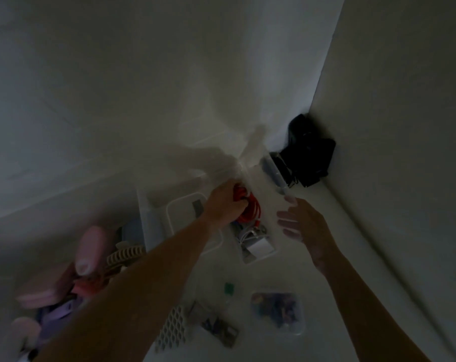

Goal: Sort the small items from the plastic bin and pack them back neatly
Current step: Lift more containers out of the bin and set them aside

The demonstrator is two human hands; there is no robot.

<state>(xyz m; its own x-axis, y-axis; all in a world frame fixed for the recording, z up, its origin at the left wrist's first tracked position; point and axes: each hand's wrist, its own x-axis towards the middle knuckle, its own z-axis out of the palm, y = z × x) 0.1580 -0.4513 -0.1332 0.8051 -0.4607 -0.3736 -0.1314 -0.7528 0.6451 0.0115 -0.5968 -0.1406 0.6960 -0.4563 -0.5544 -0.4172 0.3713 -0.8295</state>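
Note:
A clear plastic bin (267,176) stands on a white surface near the corner of the walls. My left hand (225,203) reaches into it and grips a coiled red cable (251,209). Below the cable, inside the bin, lie white cables and a white charger block (259,246). My right hand (301,222) hovers just right of the bin with fingers spread and straight, holding nothing. The picture is dark and blurred.
A black bag (309,150) sits in the wall corner behind the bin. A white lid or tray (169,212) lies left of the bin. Pink and purple items (65,283) pile at lower left. A white lattice piece (173,326), a small clear bag (279,310) and a green bit (229,288) lie in front.

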